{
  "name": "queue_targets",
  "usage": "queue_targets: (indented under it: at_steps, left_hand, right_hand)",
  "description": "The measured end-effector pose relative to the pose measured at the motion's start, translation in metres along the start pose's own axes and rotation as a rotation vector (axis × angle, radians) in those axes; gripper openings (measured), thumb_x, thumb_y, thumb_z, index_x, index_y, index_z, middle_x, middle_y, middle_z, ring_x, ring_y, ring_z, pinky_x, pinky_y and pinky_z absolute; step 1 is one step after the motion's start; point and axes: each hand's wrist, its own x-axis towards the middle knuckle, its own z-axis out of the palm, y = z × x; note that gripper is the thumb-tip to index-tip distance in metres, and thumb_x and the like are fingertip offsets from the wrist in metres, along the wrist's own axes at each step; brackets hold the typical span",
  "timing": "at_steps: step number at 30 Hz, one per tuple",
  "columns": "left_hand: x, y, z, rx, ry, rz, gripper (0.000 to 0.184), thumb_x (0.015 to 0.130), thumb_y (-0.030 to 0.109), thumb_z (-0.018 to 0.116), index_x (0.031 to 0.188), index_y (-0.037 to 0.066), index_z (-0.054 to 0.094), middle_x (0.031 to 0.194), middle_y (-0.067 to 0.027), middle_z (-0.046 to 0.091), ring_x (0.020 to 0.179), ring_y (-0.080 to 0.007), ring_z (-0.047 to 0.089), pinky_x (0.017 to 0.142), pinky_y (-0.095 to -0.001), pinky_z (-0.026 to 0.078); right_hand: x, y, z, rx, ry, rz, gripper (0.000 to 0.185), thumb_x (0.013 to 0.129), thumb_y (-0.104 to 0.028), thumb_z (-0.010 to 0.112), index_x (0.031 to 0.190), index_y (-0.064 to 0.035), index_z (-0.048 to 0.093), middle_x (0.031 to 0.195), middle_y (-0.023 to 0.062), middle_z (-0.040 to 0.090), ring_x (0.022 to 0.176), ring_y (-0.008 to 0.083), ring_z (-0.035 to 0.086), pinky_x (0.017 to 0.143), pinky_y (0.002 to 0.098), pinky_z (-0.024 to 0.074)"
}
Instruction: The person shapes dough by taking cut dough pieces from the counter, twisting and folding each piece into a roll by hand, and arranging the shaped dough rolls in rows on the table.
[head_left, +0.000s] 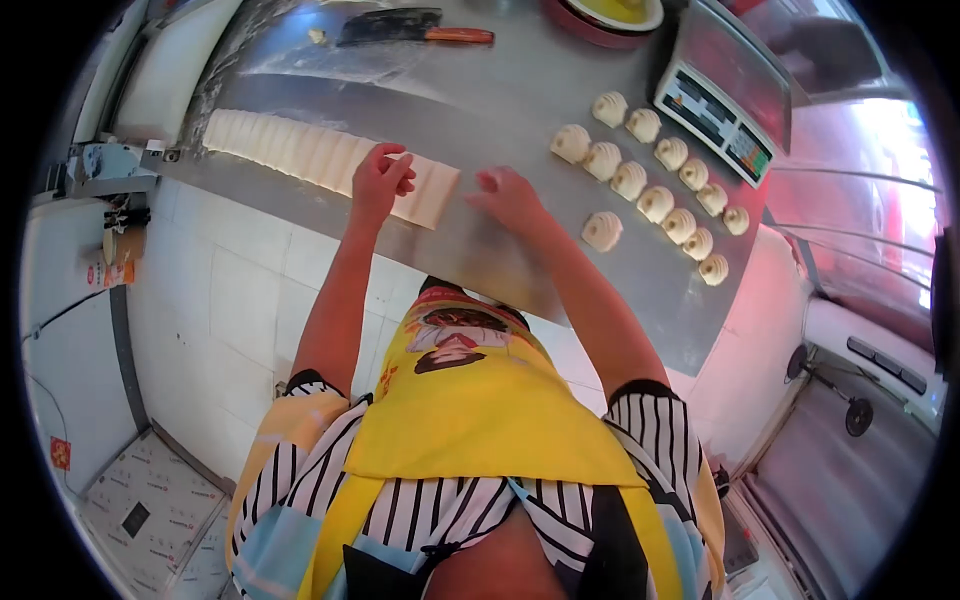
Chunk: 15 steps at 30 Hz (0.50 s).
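Observation:
A long flat strip of dough (300,155), marked across into many narrow slices, lies along the near edge of the metal table. My left hand (382,185) is over its right part, fingers loosely bent and apart, with nothing seen in them. Just past the strip's right end is my right hand (508,198), above bare metal; its fingers are bent, a little blurred, and appear empty. To its right stand several shaped dough rolls (628,180) in rows, with a single roll (602,231) set closer to me.
A cleaver (390,27) with a wooden handle (460,35) lies at the back of the metal table (490,110). A digital scale (715,120) stands back right, beside a bowl (625,12) holding something yellow. A small dough scrap (317,36) sits left of the cleaver.

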Motion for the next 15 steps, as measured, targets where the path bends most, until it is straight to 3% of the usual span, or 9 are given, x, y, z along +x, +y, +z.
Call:
queue_targets:
  at_steps: [5, 8, 10, 11, 14, 15]
  left_hand:
    - [0.030, -0.013, -0.020, 0.182, -0.115, 0.174, 0.025, 0.090, 0.017, 0.055, 0.109, 0.001, 0.056, 0.089, -0.0081, 0.065, 0.080, -0.0126, 0.062, 0.071, -0.0249, 0.049]
    - [0.038, -0.012, -0.014, 0.213, -0.261, 0.166, 0.027, 0.092, 0.020, 0.052, 0.110, 0.000, 0.056, 0.094, -0.0081, 0.065, 0.089, -0.0133, 0.061, 0.078, -0.0263, 0.048]
    - [0.048, -0.018, -0.012, 0.227, -0.433, 0.163, 0.028, 0.093, 0.021, 0.050, 0.110, -0.001, 0.056, 0.094, -0.0081, 0.065, 0.090, -0.0139, 0.061, 0.079, -0.0266, 0.048]
    - [0.058, -0.025, -0.014, 0.081, -0.682, -0.050, 0.044, 0.095, 0.039, 0.045, 0.114, 0.000, 0.055, 0.102, -0.0109, 0.063, 0.095, -0.0178, 0.060, 0.083, -0.0303, 0.047]
    - [0.052, -0.035, -0.007, -0.773, -0.810, -0.474, 0.065, 0.090, 0.058, 0.036, 0.120, 0.003, 0.052, 0.113, -0.0142, 0.058, 0.105, -0.0226, 0.055, 0.091, -0.0367, 0.043]
    - [0.039, -0.002, 0.004, -0.970, -0.876, -0.492, 0.075, 0.084, 0.066, 0.034, 0.119, 0.003, 0.053, 0.117, -0.0138, 0.055, 0.114, -0.0244, 0.049, 0.099, -0.0374, 0.038]
  right_hand:
    - [0.068, -0.020, 0.064, -0.532, 0.047, -0.163, 0.051, 0.064, -0.031, 0.076, 0.100, 0.0002, 0.056, 0.091, 0.0149, 0.060, 0.087, 0.0314, 0.059, 0.078, 0.0386, 0.0487]
    - [0.070, -0.029, 0.058, -0.361, -0.328, 0.026, 0.051, 0.064, -0.026, 0.077, 0.101, 0.0002, 0.054, 0.093, 0.0137, 0.059, 0.088, 0.0302, 0.059, 0.079, 0.0375, 0.0483]
    - [0.051, -0.056, 0.024, -0.100, -0.307, 0.108, 0.049, 0.066, -0.022, 0.075, 0.104, 0.0001, 0.054, 0.092, 0.0114, 0.059, 0.088, 0.0259, 0.059, 0.078, 0.0348, 0.0480]
    - [0.040, -0.065, 0.008, 0.030, -0.286, 0.151, 0.049, 0.066, -0.020, 0.075, 0.105, 0.0000, 0.053, 0.092, 0.0103, 0.059, 0.088, 0.0237, 0.058, 0.077, 0.0334, 0.0478]
    - [0.013, -0.064, -0.019, 0.792, 0.148, 0.222, 0.041, 0.071, -0.016, 0.072, 0.105, -0.0005, 0.056, 0.087, 0.0068, 0.059, 0.086, 0.0164, 0.057, 0.075, 0.0286, 0.0462]
    - [0.008, -0.062, -0.022, 0.881, 0.151, 0.251, 0.040, 0.071, -0.016, 0.072, 0.105, 0.0000, 0.056, 0.089, 0.0067, 0.059, 0.086, 0.0154, 0.056, 0.075, 0.0276, 0.0459]
